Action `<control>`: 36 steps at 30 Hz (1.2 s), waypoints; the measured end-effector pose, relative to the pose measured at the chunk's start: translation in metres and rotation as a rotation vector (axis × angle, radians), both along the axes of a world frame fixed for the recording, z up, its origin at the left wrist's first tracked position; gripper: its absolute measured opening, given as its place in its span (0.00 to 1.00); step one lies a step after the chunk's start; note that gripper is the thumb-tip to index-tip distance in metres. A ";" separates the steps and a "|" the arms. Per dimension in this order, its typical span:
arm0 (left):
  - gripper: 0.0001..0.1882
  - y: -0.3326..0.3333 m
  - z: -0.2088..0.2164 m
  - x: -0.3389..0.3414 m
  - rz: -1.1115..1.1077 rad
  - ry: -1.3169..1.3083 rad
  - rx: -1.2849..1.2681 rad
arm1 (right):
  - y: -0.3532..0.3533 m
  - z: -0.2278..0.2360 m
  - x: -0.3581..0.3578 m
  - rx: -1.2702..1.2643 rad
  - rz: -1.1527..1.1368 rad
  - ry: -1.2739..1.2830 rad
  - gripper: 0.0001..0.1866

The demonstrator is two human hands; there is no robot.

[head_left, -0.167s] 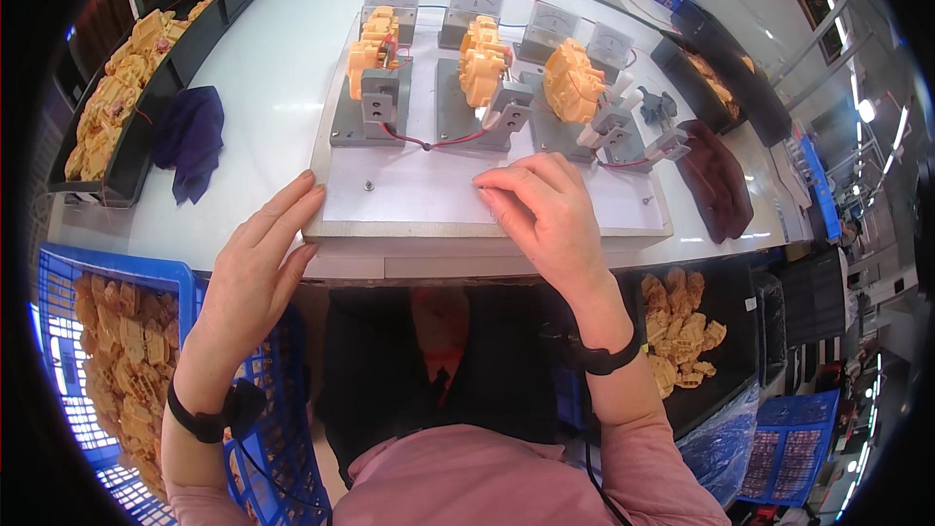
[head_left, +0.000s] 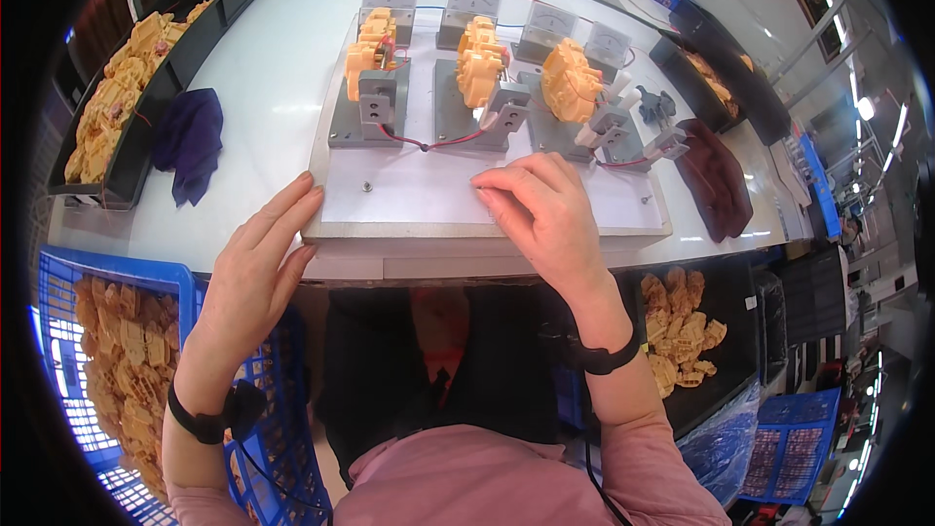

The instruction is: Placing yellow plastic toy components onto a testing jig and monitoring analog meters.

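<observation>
My left hand (head_left: 258,273) rests with straight fingers along the left front corner of a white-topped board (head_left: 419,203). Over the board's middle is my right hand (head_left: 547,219), thumb and forefinger brought together in a pinch; anything between the tips is too small to make out. Beyond my hands, three yellow plastic gear housings (head_left: 370,56), (head_left: 479,68), (head_left: 571,83) sit on grey fixtures (head_left: 351,122) joined by red and black wires (head_left: 458,141). A further fixture at the right (head_left: 672,146) holds no yellow housing. Several dial meters (head_left: 473,5) stand behind them.
Black bins of yellow parts stand at the left (head_left: 243,0) and far right (head_left: 750,97). Cloths lie on the table, dark blue (head_left: 190,141) and brown (head_left: 716,180). Below the edge are a blue crate (head_left: 117,261) and a black bin (head_left: 726,375), both holding yellow parts.
</observation>
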State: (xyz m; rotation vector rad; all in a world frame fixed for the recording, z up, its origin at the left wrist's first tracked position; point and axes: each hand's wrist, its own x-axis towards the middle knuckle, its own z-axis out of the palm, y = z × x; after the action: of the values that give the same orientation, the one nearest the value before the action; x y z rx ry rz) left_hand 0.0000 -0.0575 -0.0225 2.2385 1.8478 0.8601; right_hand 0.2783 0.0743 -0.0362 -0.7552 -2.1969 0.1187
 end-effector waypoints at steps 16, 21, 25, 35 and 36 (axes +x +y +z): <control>0.16 0.007 0.010 -0.002 -0.048 0.028 0.063 | -0.002 0.004 0.008 -0.232 0.058 0.295 0.03; 0.12 0.030 0.012 0.014 -0.016 0.015 0.124 | -0.003 0.005 0.012 -0.249 0.063 0.306 0.03; 0.09 0.049 0.014 0.025 -0.038 -0.066 0.038 | -0.004 0.007 0.013 -0.257 0.089 0.333 0.03; 0.04 0.056 0.005 0.032 0.054 -0.270 -0.020 | -0.005 0.006 0.018 -0.281 0.112 0.319 0.05; 0.04 0.057 0.005 0.032 0.053 -0.270 -0.023 | -0.004 0.006 0.018 -0.276 0.112 0.321 0.05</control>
State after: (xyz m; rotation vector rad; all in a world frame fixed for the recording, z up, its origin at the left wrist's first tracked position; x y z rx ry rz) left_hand 0.0319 -0.0008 -0.0180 1.9547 1.7882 1.0829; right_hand 0.2967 0.0699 -0.0299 -0.7056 -1.9338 0.5698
